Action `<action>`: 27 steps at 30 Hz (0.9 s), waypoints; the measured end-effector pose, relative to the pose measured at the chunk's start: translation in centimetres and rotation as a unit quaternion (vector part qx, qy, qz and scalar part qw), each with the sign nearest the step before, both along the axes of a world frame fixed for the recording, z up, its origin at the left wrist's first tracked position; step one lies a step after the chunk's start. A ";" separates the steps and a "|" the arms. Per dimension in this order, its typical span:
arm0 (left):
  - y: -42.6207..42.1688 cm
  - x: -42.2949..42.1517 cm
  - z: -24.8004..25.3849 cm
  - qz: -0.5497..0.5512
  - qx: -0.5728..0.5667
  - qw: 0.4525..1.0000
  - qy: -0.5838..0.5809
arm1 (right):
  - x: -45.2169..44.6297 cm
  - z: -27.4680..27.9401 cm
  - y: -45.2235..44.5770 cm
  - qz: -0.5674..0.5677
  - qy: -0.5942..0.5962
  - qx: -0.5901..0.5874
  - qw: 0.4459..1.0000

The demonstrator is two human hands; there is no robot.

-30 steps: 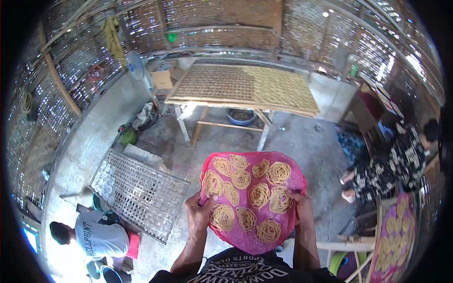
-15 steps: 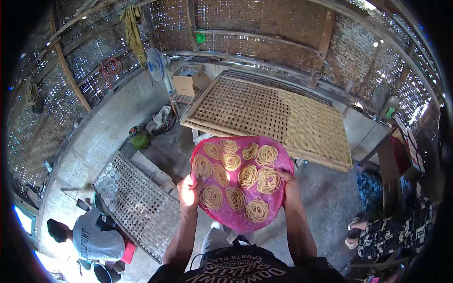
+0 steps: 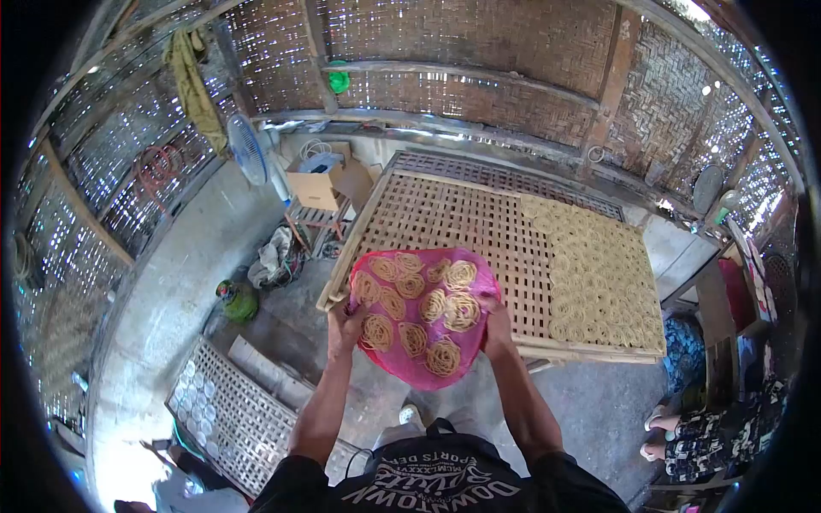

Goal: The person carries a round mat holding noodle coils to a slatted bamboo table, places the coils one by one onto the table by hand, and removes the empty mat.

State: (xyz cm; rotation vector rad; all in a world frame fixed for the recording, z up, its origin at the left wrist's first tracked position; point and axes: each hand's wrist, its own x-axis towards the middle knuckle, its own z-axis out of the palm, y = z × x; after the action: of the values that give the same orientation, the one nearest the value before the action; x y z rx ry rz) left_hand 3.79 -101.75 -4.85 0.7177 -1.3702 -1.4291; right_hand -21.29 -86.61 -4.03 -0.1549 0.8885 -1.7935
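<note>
Between my hands is a round pink tray point(image 3: 405, 371) with a mesh-like surface, carrying several coiled noodle nests point(image 3: 463, 311). My left hand point(image 3: 345, 325) is closed around its left rim, and my right hand point(image 3: 496, 327) grips the right rim. The fingers are partly hidden by the tray. Just beyond it stands a large woven bamboo rack point(image 3: 453, 215), whose near edge the tray overlaps in view. Rows of pale noodle nests point(image 3: 603, 278) cover the rack's right part, while its left part shows bare lattice.
A lower lattice rack point(image 3: 256, 419) with round pieces on its left end stands at lower left, beside a person point(image 3: 201, 494). Another person's patterned clothing point(image 3: 723, 440) shows at right. A green gas cylinder point(image 3: 238, 301), cardboard box point(image 3: 315, 188) and fan point(image 3: 248, 150) line the left wall.
The tray, held in both hands, is now closer to the bamboo rack and overlaps its near edge. My view has shifted, and the person at left has moved lower in the frame.
</note>
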 end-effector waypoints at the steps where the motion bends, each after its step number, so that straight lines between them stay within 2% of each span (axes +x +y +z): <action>1: -2.2 -0.4 -0.4 -0.003 0.003 1.000 -0.025 | -0.3 -0.4 -2.2 -0.001 -0.001 -0.025 1.000; 3: -7.6 -0.9 -2.7 -0.012 0.007 0.997 -0.074 | -1.5 -1.6 -6.1 -0.005 0.000 -0.074 0.997; 5: -11.7 -1.8 -5.3 -0.001 0.005 0.997 -0.071 | -4.4 -7.5 -10.3 0.002 0.013 -0.023 1.000; 7: -14.7 -2.3 -6.7 0.019 -0.001 0.997 -0.077 | -5.5 -10.9 -13.0 -0.009 -0.008 0.034 0.999; 8: -17.2 -1.7 -10.2 0.064 -0.049 0.979 -0.187 | -5.1 -10.7 -13.8 -0.023 0.006 0.063 0.998; 11: -19.5 -0.4 -16.1 0.146 0.030 0.883 -0.445 | -6.7 -17.5 -14.3 0.043 0.245 0.211 0.945; 13: -18.4 -1.4 -15.1 0.192 0.068 0.871 -0.447 | -8.0 -20.6 -13.2 0.078 0.414 0.274 0.864; 14: -18.2 -2.4 -13.9 0.214 0.087 0.863 -0.449 | -8.8 -21.4 -13.9 0.095 0.492 0.301 0.811; 17: -16.2 -3.6 -12.4 0.317 -0.076 0.790 -0.519 | -7.5 -14.5 -12.2 0.059 0.467 0.361 0.805; 18: -16.5 -4.3 -13.3 0.345 -0.112 0.778 -0.513 | -7.6 -14.4 -12.6 0.031 0.509 0.345 0.788; 21: -15.6 -8.7 -11.1 0.237 -0.172 0.860 -0.418 | -7.3 -14.7 -13.9 -0.065 0.621 0.297 0.723; 23: -15.5 -12.3 -10.9 0.162 -0.250 0.869 -0.395 | -6.7 -14.6 -15.2 -0.061 0.684 0.260 0.679; 25: -15.9 -15.5 -10.9 0.088 -0.235 0.894 -0.371 | -6.5 -13.7 -17.5 -0.050 0.725 0.244 0.642; 27: -17.4 -17.7 -11.5 0.043 -0.262 0.887 -0.377 | -5.9 -12.7 -19.4 -0.026 0.741 0.256 0.620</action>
State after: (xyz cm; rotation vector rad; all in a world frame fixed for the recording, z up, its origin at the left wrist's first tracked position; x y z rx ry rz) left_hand -13.96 -119.12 -16.31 0.9934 -2.1717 -0.6335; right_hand -27.18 -106.01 -16.72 -1.3738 2.5035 -1.0253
